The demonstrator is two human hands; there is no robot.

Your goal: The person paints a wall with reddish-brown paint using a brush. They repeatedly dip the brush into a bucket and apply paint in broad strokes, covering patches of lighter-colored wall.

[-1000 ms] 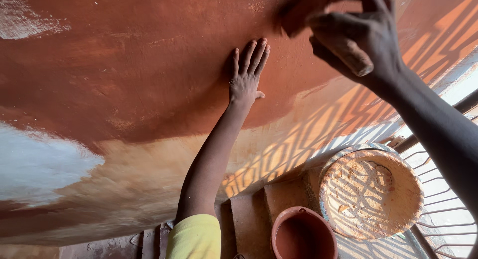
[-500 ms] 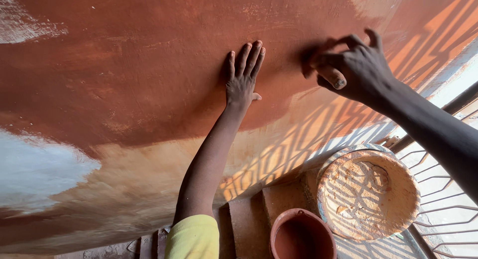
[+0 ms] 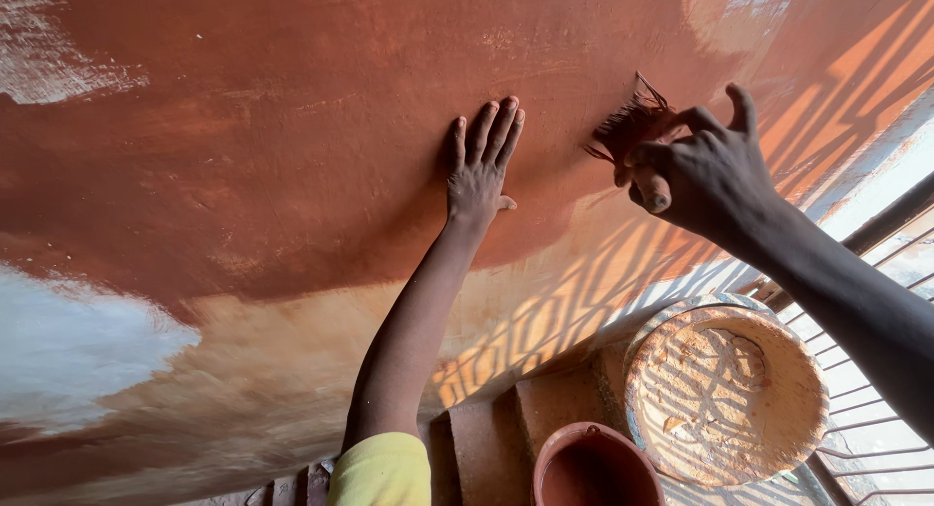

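- Left hand (image 3: pixel 479 170) flat on the wall (image 3: pixel 292 156), palm down, fingers straight and close together, thumb out to the side; grips nothing.
- Left arm bare, yellow sleeve (image 3: pixel 381 470) at bottom edge.
- Right hand (image 3: pixel 705 170) curled tight around a small brush (image 3: pixel 630 126); fingers clamped on the handle, forefinger raised. Bristles dark, frayed, tinted red-brown, tips at or just off the wall, right of the left hand; cannot tell if they touch.
- No packages, labels or signs in view.
- Wall: wet-looking red-brown coat over most of the upper part, streaky. Below it a paler tan band. White bare patches at upper left (image 3: pixel 68 58), at lower left (image 3: pixel 78 341) and a small one at top right.
- Orange sunlight with a grid-like shadow pattern falls on the right and lower right of the wall.
- Round basin (image 3: pixel 725 394) lower right, inside caked with pale tan residue, blue-grey rim, grille shadow across it.
- Red-brown bucket (image 3: pixel 593 467) at bottom edge, just beside the basin, partly cut off.
- Both stand on a ledge of blocks (image 3: pixel 516 418) stained the same colour.
- Metal window bars (image 3: pixel 866 409) at right edge, bright daylight behind.
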